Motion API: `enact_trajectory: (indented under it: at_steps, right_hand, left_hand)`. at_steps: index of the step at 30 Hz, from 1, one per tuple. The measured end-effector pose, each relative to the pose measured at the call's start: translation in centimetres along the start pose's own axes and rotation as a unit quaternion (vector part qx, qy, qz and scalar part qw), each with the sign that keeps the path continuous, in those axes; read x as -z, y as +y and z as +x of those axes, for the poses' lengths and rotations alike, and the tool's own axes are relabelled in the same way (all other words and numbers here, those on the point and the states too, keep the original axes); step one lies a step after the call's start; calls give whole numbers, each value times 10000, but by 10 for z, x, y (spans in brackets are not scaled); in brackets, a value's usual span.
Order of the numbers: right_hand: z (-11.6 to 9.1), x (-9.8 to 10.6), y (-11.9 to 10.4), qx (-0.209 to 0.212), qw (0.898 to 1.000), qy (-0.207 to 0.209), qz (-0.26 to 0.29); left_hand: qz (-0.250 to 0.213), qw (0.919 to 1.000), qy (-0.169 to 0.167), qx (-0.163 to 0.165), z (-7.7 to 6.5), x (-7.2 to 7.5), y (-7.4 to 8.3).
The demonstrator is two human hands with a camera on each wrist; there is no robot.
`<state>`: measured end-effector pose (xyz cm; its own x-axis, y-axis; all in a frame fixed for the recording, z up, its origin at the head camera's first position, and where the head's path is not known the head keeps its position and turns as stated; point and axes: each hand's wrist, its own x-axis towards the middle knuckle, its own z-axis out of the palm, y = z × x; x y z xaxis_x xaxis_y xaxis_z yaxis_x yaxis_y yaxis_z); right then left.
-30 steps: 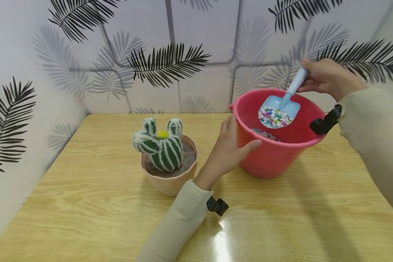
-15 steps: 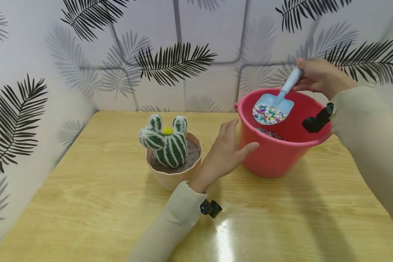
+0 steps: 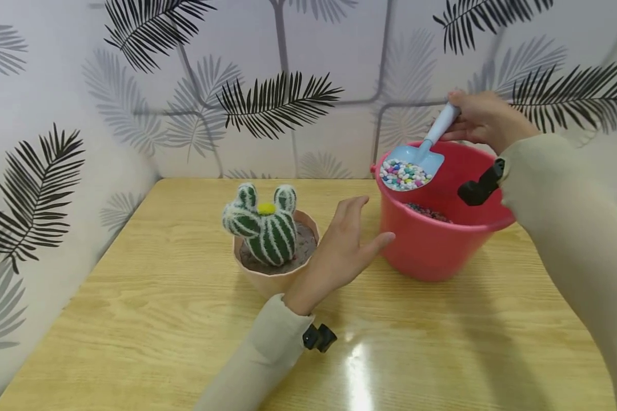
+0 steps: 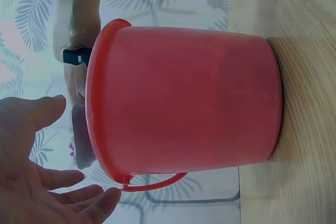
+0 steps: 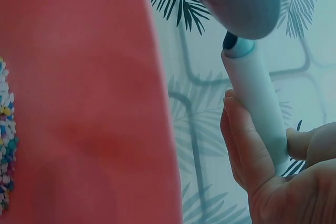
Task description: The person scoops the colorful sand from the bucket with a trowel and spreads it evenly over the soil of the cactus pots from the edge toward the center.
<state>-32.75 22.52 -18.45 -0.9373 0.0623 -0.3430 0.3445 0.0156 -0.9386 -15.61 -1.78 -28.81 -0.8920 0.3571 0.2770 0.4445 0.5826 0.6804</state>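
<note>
My right hand grips the pale handle of a light blue toy shovel. Colourful pebbles fill its scoop, which is held above the left rim of a red bucket. More pebbles lie inside the bucket. My left hand is apart from the bucket on its left side, fingers spread and thumb pointing toward it, holding nothing. Beside that wrist stands a beige pot with a knitted green and white cactus set in brown soil.
A wooden table carries the pot and the bucket. Behind it rises a pale wall with leaf prints. The bucket's red handle hangs at its side in the left wrist view.
The loaded shovel has moved left in my right hand, from over the bucket's middle to its left rim. My left hand has drawn away from the bucket, toward the pot.
</note>
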Motion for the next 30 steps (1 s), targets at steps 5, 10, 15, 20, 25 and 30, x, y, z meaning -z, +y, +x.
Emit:
enact_trajectory:
  at_steps: [5, 10, 15, 20, 25, 30]
  right_hand:
    - [-1, -12, -5, -53, 9999, 1, 161]
    - [-3, -20, -6, -138, 9998, 66, 161]
    - [-3, -25, -6, -247, 9989, 69, 398]
    - [-2, -36, -7, -217, 9986, 124, 475]
    - [-3, -45, -6, -175, 9984, 10, 537]
    - [-4, -55, -2, -55, 9991, -208, 370]
  left_hand:
    - [79, 9993, 251, -247, -4, 6, -2]
    - [178, 9987, 323, -351, -8, 9, -1]
    - [190, 9990, 312, -268, -14, 13, -1]
    - [233, 9988, 402, -183, -21, 20, -3]
    - [245, 9989, 372, -169, -31, 25, -6]
    - [304, 9987, 388, -105, -43, 30, -9]
